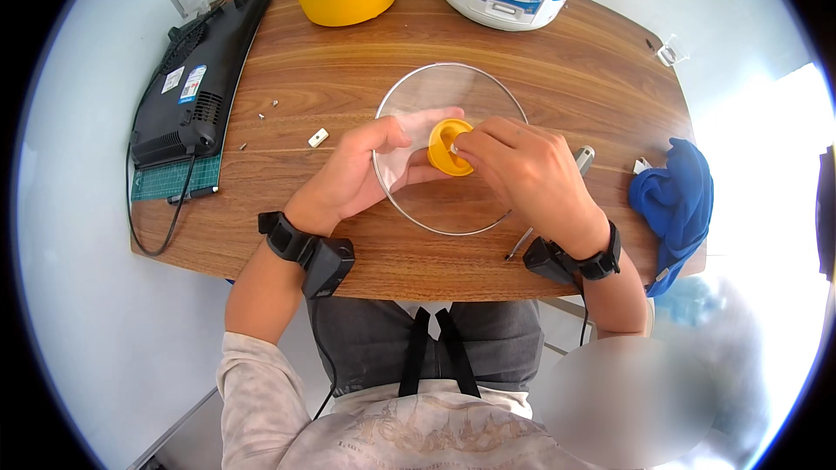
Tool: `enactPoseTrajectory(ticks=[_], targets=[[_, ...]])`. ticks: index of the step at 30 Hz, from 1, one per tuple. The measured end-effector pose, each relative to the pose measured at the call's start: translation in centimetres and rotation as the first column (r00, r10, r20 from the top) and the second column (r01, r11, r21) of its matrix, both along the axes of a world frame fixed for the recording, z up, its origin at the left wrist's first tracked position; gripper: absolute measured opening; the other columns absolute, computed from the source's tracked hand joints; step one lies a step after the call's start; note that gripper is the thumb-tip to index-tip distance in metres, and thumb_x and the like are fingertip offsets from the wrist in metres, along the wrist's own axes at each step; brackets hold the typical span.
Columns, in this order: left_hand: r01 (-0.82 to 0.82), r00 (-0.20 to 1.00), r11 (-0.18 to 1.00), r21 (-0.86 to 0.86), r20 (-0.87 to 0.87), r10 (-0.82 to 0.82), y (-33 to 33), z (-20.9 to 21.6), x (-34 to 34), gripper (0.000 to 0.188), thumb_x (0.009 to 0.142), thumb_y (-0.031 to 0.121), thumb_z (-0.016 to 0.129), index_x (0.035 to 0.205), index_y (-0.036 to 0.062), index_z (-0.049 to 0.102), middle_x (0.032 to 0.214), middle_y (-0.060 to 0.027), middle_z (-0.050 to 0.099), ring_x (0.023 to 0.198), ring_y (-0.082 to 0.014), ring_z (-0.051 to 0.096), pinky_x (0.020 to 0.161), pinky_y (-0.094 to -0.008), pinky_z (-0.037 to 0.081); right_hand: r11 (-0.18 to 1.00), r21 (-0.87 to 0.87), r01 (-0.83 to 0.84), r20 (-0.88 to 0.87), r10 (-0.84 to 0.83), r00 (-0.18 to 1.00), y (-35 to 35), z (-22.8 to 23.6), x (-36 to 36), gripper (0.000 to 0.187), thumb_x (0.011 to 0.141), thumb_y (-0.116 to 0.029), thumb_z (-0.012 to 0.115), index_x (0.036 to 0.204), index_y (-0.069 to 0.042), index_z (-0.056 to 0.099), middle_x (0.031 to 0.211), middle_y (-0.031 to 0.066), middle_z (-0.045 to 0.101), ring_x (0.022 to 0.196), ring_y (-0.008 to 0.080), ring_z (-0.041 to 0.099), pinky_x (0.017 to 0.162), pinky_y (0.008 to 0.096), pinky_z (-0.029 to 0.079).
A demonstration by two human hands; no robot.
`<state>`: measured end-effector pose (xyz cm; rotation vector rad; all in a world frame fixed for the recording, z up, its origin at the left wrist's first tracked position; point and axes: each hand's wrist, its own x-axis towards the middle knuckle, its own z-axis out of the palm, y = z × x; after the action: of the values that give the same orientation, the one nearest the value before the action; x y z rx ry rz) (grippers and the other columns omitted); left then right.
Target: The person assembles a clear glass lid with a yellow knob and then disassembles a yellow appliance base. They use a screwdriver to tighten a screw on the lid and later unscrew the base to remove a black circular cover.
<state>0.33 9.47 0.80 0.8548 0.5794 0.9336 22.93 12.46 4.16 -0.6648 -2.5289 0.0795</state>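
We have the glass lid (492, 200) near the middle of the worktop (305, 61), a yellow cup (438, 162) at its centre with its open side facing us. Our left hand (370, 165) curls about the lid's left side, gripping it, with fingers visible through the glass above and below the cup; whether they press on the cup itself, we cannot tell. Our right hand (527, 161) has thumb and forefinger pressed together at the cup's mouth, seemingly pinching a small pale piece (454, 148), too tiny to identify.

To work well here, we should brace the lid firmly so that it cannot twist under the fingertips, and let the pinch stay light and centred, since a skewed angle could make so small a piece slip. We would turn the cup toward our eyes, because our knuckles crowd its opening. A screwdriver (584, 158) lies partly under our right hand, so we should mind our wrist there
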Motion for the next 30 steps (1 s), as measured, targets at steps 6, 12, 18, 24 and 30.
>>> enactPoseTrajectory(ticks=[6,12,18,24,30], targets=[[-0.005,1.000,0.998,-0.063,0.017,0.006,0.0,-0.3,0.3,0.067,0.094,0.028,0.037,0.150,-0.0080,0.040,0.151,-0.0199,0.048,0.136,-0.0286,0.050,0.115,-0.0428,0.039,0.998,-0.066,0.002,0.045,0.001,0.999,-0.1,0.1,0.0,0.009,0.088,-0.007,0.070,0.096,-0.002,0.068,0.091,0.0106,0.068,0.077,0.0303,0.066,0.067,0.0387,0.055],[-0.009,1.000,0.995,-0.103,0.015,0.011,0.7,-1.6,0.3,0.063,0.094,0.024,0.036,0.148,-0.0083,0.043,0.148,-0.0199,0.052,0.133,-0.0288,0.052,0.113,-0.0415,0.041,0.986,-0.157,0.055,0.154,-0.031,0.988,0.5,-0.1,-0.2,0.012,0.092,-0.013,0.066,0.097,-0.003,0.069,0.089,0.0129,0.067,0.081,0.0337,0.066,0.070,0.0417,0.054],[0.016,0.998,0.997,-0.076,0.064,-0.011,1.1,-2.0,0.0,0.059,0.098,0.021,0.032,0.148,-0.0088,0.042,0.150,-0.0176,0.049,0.134,-0.0271,0.052,0.112,-0.0416,0.043,1.000,-0.015,0.011,0.208,-0.007,0.978,1.0,-0.5,-0.3,0.007,0.085,-0.008,0.066,0.089,-0.003,0.069,0.089,0.0102,0.068,0.081,0.0286,0.069,0.065,0.0377,0.057],[0.027,0.991,0.998,-0.054,0.136,-0.020,1.3,-3.2,0.2,0.058,0.100,0.023,0.034,0.149,-0.0074,0.041,0.150,-0.0167,0.050,0.134,-0.0283,0.052,0.112,-0.0421,0.043,0.994,-0.102,0.045,0.243,-0.019,0.970,1.3,-0.1,-0.6,0.013,0.092,-0.015,0.062,0.092,-0.005,0.071,0.093,0.0117,0.068,0.085,0.0326,0.066,0.072,0.0419,0.055],[-0.004,0.991,1.000,0.012,0.136,0.002,1.1,-4.0,0.4,0.056,0.101,0.022,0.035,0.149,-0.0067,0.041,0.148,-0.0178,0.051,0.133,-0.0285,0.053,0.112,-0.0404,0.044,0.985,-0.118,0.125,0.158,-0.105,0.982,1.0,-0.6,-1.2,0.013,0.090,-0.014,0.064,0.093,-0.004,0.073,0.087,0.0142,0.070,0.080,0.0343,0.067,0.072,0.0429,0.056]])
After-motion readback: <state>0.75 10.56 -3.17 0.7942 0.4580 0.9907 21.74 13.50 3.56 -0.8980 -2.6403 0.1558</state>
